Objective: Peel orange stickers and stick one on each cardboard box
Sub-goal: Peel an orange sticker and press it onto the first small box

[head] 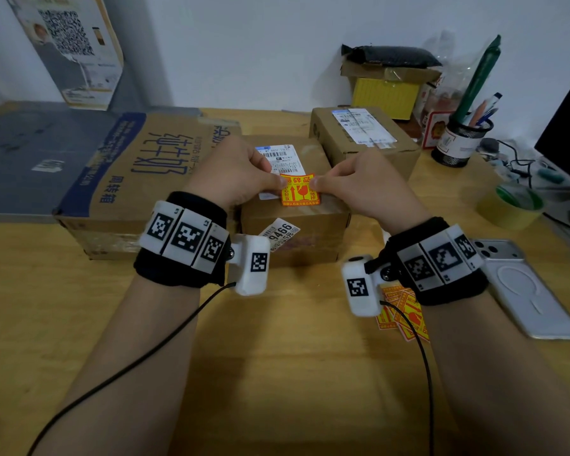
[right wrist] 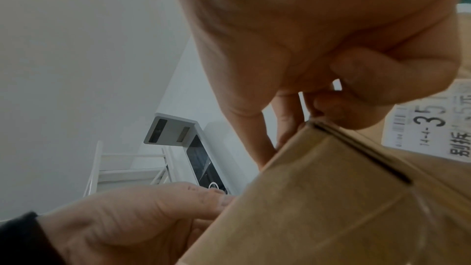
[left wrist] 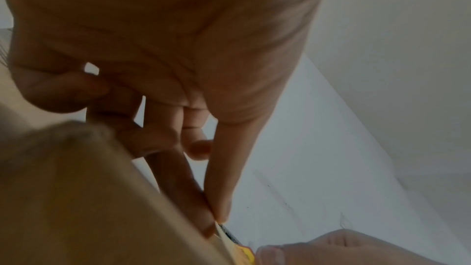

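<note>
Grip: our left hand (head: pixel 241 174) and right hand (head: pixel 362 189) pinched the orange sticker (head: pixel 299 190) by its side edges | over middle cardboard box (head: pixel 293 232) | near desk (head: pixel 277 373) bare.

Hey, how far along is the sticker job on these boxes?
No box shows a stuck orange sticker yet. In hand: the left hand and right hand pinch one sticker over the middle box. Left: press it down, then do the big box and far box from the spare stickers.

head view looking down, wrist views close, sharing box (head: pixel 293 205)
</note>
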